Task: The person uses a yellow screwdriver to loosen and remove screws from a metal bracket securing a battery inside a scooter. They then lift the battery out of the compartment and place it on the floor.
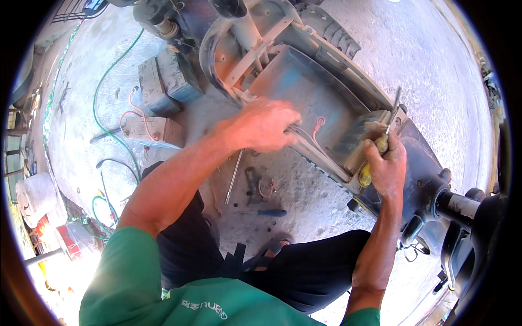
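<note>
My right hand (389, 163) is closed around a screwdriver (382, 143) with a yellowish handle, its metal shaft pointing up and away. That hand is by the near right end of a dusty open compartment (304, 81) in a scooter-like vehicle body. At the compartment's near rim is my left hand (261, 125), its fingers curled but smeared by motion; whether they grip anything is unclear. Beside those fingers a thin cable runs along the rim. Inside the compartment a red wire lead (319, 124) with a ring end lies on the bottom.
On the floor below are a metal rod (234, 176), a dark bracket-like piece (253, 185) and a blue-handled screwdriver (272, 213). Several block-shaped batteries (155, 130), one with a red wire, stand to the left. A green hose (100, 89) curves past them. Dark handlebar-like parts (459, 205) are at right.
</note>
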